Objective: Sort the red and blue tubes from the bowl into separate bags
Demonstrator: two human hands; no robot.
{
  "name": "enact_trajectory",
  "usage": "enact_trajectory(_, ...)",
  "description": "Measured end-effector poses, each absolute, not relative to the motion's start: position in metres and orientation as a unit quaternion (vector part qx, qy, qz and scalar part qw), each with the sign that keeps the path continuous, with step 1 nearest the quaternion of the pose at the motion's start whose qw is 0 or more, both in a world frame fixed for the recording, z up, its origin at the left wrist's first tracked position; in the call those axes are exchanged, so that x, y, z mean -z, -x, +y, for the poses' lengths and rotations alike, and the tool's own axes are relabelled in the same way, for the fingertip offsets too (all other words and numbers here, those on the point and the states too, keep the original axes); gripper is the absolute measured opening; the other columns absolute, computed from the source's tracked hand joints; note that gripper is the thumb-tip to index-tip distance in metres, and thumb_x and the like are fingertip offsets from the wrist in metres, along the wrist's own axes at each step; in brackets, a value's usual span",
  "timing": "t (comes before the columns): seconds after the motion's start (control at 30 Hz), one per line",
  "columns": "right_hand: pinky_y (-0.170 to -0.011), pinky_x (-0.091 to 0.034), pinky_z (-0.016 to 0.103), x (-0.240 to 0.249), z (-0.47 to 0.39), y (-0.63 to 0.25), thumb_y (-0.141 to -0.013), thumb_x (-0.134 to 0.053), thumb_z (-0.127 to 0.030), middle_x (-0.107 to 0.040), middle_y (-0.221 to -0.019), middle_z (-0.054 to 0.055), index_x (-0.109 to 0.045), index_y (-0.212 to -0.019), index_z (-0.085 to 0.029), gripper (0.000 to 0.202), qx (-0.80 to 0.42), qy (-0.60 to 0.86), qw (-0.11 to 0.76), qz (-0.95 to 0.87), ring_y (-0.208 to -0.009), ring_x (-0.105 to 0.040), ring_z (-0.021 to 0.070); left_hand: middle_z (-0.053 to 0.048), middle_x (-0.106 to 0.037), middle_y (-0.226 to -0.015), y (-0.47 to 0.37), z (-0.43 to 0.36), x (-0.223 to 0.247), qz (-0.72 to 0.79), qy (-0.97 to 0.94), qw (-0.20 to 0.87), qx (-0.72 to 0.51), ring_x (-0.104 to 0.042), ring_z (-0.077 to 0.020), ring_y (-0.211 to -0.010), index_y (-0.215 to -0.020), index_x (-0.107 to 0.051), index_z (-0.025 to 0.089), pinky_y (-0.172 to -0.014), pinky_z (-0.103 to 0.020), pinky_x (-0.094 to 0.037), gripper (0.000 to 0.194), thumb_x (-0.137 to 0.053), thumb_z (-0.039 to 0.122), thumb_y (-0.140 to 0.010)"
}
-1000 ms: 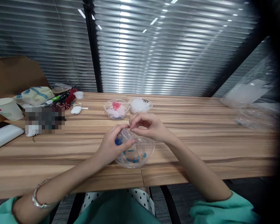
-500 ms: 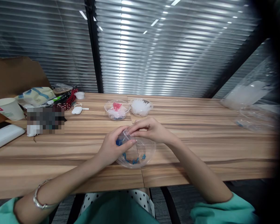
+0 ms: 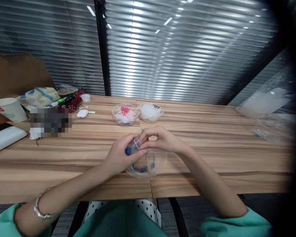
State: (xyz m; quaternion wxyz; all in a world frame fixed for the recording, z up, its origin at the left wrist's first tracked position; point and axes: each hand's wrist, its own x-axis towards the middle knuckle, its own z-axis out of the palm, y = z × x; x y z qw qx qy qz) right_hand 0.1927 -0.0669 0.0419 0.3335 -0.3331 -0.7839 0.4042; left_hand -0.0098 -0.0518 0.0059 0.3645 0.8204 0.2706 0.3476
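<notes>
My left hand [image 3: 120, 153] is wrapped around a small clear plastic packet [image 3: 135, 143] with something blue inside; whether it is a bag or a stiff container is hard to tell. At its upper right end, my right hand [image 3: 158, 140] pinches with thumb and forefinger, apparently on the edge. Directly below both hands is a round clear plastic bowl [image 3: 162, 161] on the table, partly covered by my left hand. Several small blue pieces [image 3: 143, 169] lie inside it, toward the near side.
Farther back stand a clear bowl with pink and red contents [image 3: 125, 115] and another with white strips [image 3: 151, 112]. On the left are a white earphone case [image 3: 82, 114], a paper cup [image 3: 10, 110] and a long white case [image 3: 7, 140]. Clear plastic bags [image 3: 266, 102] lie at the right.
Both hands stay at the packet over the bowl. My right thumb and fingers have shifted slightly at its edge. The whole view has moved a little.
</notes>
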Motion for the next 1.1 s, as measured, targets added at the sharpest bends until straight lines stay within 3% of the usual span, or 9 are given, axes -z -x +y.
enact_trajectory(0.23,-0.086,-0.054,0.031,-0.041,-0.066,-0.192,-0.091,-0.064,-0.024,-0.073,-0.099,0.004,-0.073,-0.1,-0.02,0.013,-0.357,0.297,0.34,-0.818,-0.095,-0.067,0.0161,-0.004,-0.069,-0.108,0.011,-0.049,-0.003,0.269,-0.791,0.391,-0.387,-0.063,-0.0192,-0.098,-0.114,-0.061,0.018,-0.086,-0.028,-0.046,0.038,-0.071,0.038,-0.082)
enact_trajectory(0.3,-0.086,-0.053,0.032,-0.038,-0.067,-0.19,-0.093,-0.061,-0.021,-0.066,-0.109,0.005,-0.066,-0.105,-0.02,0.014,-0.345,0.29,0.374,-0.81,-0.098,-0.064,0.0161,-0.003,-0.068,-0.108,0.012,-0.048,-0.001,0.273,-0.755,0.416,-0.428,-0.062,-0.018,-0.099,-0.112,-0.062,0.02,-0.087,-0.026,-0.046,0.036,-0.071,0.037,-0.083)
enact_trajectory(0.4,-0.084,-0.052,0.032,-0.033,-0.068,-0.185,-0.089,-0.058,-0.011,-0.051,-0.12,0.007,-0.052,-0.109,-0.021,0.023,-0.333,0.288,0.411,-0.798,-0.101,-0.058,0.0158,-0.002,-0.066,-0.098,0.014,-0.046,0.002,0.298,-0.68,0.463,-0.484,-0.061,-0.0139,-0.082,-0.113,-0.062,0.021,-0.076,-0.023,-0.046,0.034,-0.068,0.041,-0.086)
enact_trajectory(0.47,-0.082,-0.052,0.032,-0.031,-0.069,-0.181,-0.085,-0.055,-0.005,-0.052,-0.111,0.005,-0.049,-0.104,-0.02,0.026,-0.32,0.302,0.362,-0.821,-0.095,-0.057,0.0151,0.0,-0.063,-0.084,0.016,-0.045,0.004,0.287,-0.63,0.506,-0.515,-0.057,-0.0121,-0.071,-0.113,-0.061,0.021,-0.068,-0.022,-0.045,0.034,-0.065,0.043,-0.088)
enact_trajectory(0.57,-0.09,-0.049,0.033,-0.032,-0.072,-0.174,-0.084,-0.05,0.0,-0.059,-0.102,0.005,-0.057,-0.097,-0.018,0.023,-0.261,0.297,0.233,-0.888,-0.098,-0.058,0.0167,0.001,-0.061,-0.075,0.017,-0.044,0.005,0.237,-0.595,0.554,-0.533,-0.056,-0.0119,-0.069,-0.113,-0.058,0.02,-0.067,-0.021,-0.046,0.033,-0.064,0.041,-0.088)
enact_trajectory(0.73,-0.103,-0.044,0.035,-0.037,-0.075,-0.165,-0.094,-0.052,-0.015,-0.058,-0.134,0.008,-0.061,-0.125,-0.021,0.033,-0.219,0.244,0.145,-0.934,-0.124,-0.053,0.0204,0.001,-0.06,-0.073,0.019,-0.044,0.007,0.23,-0.594,0.574,-0.515,-0.055,-0.0117,-0.065,-0.113,-0.057,0.021,-0.06,-0.02,-0.045,0.035,-0.065,0.042,-0.087)
enact_trajectory(0.9,-0.104,-0.043,0.04,-0.036,-0.072,-0.162,-0.092,-0.059,-0.028,-0.053,-0.142,0.006,-0.052,-0.139,-0.027,0.047,-0.197,0.256,0.034,-0.946,-0.127,-0.052,0.0251,0.001,-0.059,-0.071,0.019,-0.041,0.009,0.232,-0.599,0.578,-0.504,-0.054,-0.0116,-0.062,-0.112,-0.059,0.021,-0.055,-0.02,-0.042,0.035,-0.066,0.044,-0.086)
enact_trajectory(1.1,-0.104,-0.042,0.032,-0.035,-0.07,-0.161,-0.087,-0.058,-0.012,-0.056,-0.139,0.007,-0.061,-0.128,-0.018,0.042,-0.208,0.206,0.023,-0.956,-0.125,-0.052,0.0212,0.001,-0.059,-0.072,0.019,-0.039,0.007,0.214,-0.63,0.548,-0.508,-0.056,-0.0125,-0.069,-0.11,-0.061,0.02,-0.067,-0.022,-0.044,0.032,-0.065,0.042,-0.088)
